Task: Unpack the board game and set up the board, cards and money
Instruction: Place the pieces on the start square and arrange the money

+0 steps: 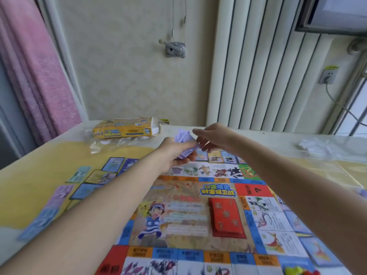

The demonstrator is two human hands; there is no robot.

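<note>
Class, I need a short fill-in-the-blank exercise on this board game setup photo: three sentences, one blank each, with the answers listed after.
1. The left hand grips a bundle of ____-coloured paper money above the board.
2. The stack of cards lying on the board's middle is ____.
3. The open game box at the table's far edge is mainly ____.

The right hand reaches toward the bundle.

Missing words: purple; red; yellow

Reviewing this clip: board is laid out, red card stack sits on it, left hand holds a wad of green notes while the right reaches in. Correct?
One slip: the notes in the left hand are purple, not green, as the head view shows. The board, red card stack and reaching right hand are as stated.
</note>
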